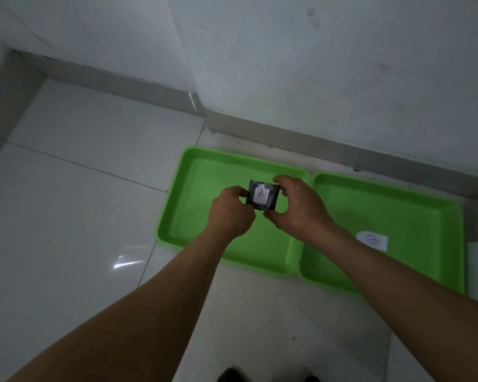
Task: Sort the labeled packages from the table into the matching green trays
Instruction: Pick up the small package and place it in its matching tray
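A small dark package (262, 195) with a white label marked "A" is held over the middle of the left green tray (202, 172). My left hand (229, 213) pinches its left edge. My right hand (295, 205) grips its right side, fingers over the top corner and thumb below. The right green tray (414, 216) lies flush against the left one and carries a white label marked "B" (373, 240) near its front. Any label on the left tray is hidden by my hands and arms.
Both trays rest on a white tiled floor (80, 216) close to a grey skirting board (342, 150) and white wall. A wall corner (196, 103) juts out behind the left tray. Dark shoe tips (232, 374) show at the bottom edge.
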